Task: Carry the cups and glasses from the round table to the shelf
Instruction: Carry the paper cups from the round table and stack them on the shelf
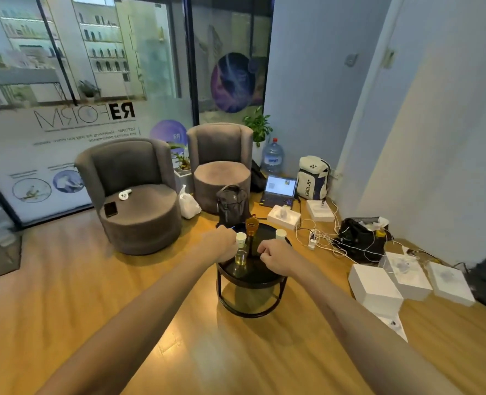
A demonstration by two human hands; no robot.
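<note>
Both bare arms are reaching over the small round black surface. The left hand is curling beside a white paper cup, above a clear glass. The right hand is hovering fisted near an amber glass and another white paper cup.

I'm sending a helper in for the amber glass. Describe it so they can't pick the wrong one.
Find the small black round table in front of the two grey armchairs. At its far edge stands the amber glass, behind the clear glass. It is the only orange-tinted one; its neighbours are white paper cups.
</note>
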